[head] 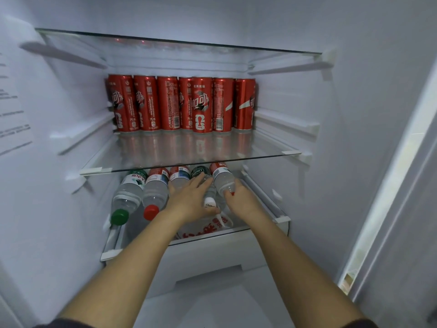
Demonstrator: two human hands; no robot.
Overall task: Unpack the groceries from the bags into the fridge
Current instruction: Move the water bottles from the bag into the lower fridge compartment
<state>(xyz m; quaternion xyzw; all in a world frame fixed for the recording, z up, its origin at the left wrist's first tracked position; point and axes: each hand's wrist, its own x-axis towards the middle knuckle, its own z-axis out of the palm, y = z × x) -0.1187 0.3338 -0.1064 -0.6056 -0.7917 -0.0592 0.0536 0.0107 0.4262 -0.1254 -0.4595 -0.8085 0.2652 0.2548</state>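
Covered by the two grips and the shelf edge

The right hand (pixel 241 197) wraps the neck of the right-end bottle (pixel 223 178), so only a sliver of its red cap shows. The left hand (pixel 189 197), gripping the white-capped bottle (pixel 209 194), covers that bottle's shoulder and, just left of the grip, the third bottle (pixel 179 177)'s neck and cap. Beyond both grips the bottles' bases vanish under the glass shelf (pixel 260 147). Below the left wrist, a red-printed packet (pixel 205 229) is half covered and unreadable. Far left, the wall label (pixel 11 119) is blurred and cut off.

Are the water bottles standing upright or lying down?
Lying down: the water bottles point caps forward, bodies running back under the glass shelf.
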